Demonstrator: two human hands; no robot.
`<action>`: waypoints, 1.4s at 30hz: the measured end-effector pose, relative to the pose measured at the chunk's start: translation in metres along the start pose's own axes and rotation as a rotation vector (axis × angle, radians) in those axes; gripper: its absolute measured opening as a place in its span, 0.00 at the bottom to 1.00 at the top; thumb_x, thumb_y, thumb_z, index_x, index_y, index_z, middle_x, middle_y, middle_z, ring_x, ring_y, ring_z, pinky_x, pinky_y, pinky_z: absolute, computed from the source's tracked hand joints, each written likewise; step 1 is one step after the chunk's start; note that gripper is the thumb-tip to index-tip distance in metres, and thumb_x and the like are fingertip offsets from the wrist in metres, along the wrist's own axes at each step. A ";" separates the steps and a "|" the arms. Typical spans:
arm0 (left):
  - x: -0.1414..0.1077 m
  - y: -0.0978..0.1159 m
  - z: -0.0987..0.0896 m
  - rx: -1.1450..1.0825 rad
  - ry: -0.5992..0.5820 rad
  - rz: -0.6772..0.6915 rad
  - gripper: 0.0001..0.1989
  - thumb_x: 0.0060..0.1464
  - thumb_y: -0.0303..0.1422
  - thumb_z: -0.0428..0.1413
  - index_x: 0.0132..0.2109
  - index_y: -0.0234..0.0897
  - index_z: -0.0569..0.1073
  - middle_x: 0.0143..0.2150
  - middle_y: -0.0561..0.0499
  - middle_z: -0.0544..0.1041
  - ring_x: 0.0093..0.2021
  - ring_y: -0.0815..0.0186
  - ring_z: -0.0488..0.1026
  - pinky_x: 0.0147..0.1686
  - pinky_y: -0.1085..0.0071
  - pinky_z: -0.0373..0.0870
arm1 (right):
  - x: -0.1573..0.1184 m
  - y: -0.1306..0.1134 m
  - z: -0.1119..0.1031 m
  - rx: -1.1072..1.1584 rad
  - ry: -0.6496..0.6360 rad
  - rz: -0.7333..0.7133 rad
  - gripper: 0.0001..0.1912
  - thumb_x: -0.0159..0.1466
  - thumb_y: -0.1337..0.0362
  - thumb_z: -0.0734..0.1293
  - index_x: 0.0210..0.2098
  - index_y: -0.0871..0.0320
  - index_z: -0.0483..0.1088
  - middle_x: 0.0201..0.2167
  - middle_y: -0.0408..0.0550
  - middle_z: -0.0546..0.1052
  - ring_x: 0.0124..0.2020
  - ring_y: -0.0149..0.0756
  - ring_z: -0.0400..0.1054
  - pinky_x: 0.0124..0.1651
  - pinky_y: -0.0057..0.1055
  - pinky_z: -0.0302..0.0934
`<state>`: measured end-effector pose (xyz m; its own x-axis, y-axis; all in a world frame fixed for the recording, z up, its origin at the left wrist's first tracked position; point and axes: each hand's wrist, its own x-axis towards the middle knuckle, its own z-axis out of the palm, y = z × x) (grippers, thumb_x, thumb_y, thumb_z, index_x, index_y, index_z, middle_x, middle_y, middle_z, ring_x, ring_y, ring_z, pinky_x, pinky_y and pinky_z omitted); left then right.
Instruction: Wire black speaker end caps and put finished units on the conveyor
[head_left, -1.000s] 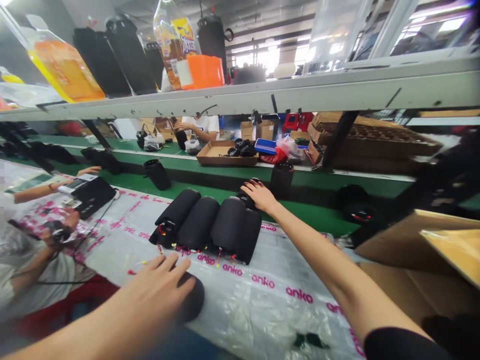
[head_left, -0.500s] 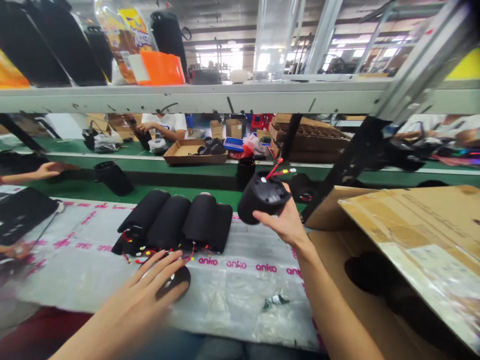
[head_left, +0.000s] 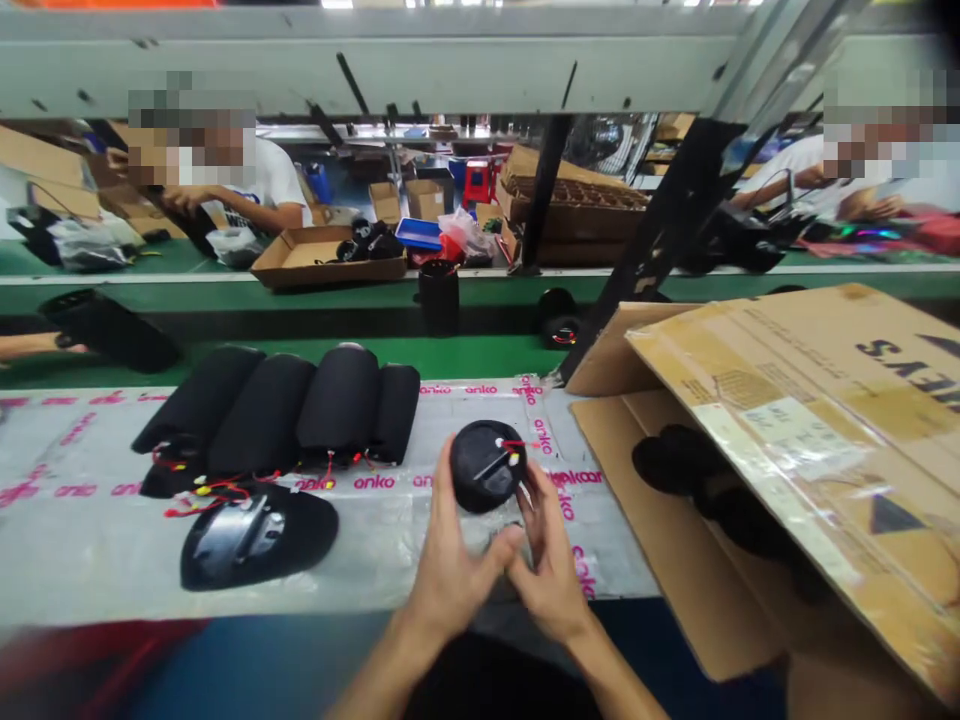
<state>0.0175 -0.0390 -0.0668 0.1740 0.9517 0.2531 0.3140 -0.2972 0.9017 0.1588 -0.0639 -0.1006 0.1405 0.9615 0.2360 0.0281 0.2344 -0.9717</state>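
Observation:
Both my hands are around a black cylindrical housing (head_left: 487,480), close in front of me above the plastic-covered bench. Its round end faces up, with short red and yellow wires and white connectors. My left hand (head_left: 448,560) presses its left side; my right hand (head_left: 551,565) wraps its right side, and the thumbs lie near each other below it. To the left lies a black rounded piece (head_left: 304,540) with a glossy grey panel. Behind that, several black fabric-covered cylinders (head_left: 262,415) rest side by side, red and yellow wires at their near ends.
An open cardboard box (head_left: 757,400) with dark items inside stands at the right. Another person's hand (head_left: 71,345) touches a black cylinder (head_left: 112,325) at the far left. A slanted black post (head_left: 645,255) rises behind the box; a shelf beam (head_left: 450,75) crosses above.
The housing has come down and nearer to me, its end now upward. My left hand has left the black rounded piece and joined my right hand on the housing. The view has tilted down.

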 end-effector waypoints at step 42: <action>0.061 0.025 -0.079 0.525 -0.196 0.811 0.08 0.66 0.34 0.66 0.50 0.43 0.78 0.55 0.46 0.76 0.62 0.53 0.74 0.64 0.49 0.72 | 0.045 -0.084 -0.038 -0.812 -0.304 -0.474 0.09 0.69 0.73 0.69 0.43 0.52 0.72 0.70 0.57 0.59 0.76 0.63 0.54 0.72 0.71 0.62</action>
<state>-0.0381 0.0180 -0.0011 0.6565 0.4284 0.6208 0.3972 -0.8960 0.1983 0.1999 -0.0458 -0.0081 -0.3177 0.8160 0.4829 0.7022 0.5447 -0.4585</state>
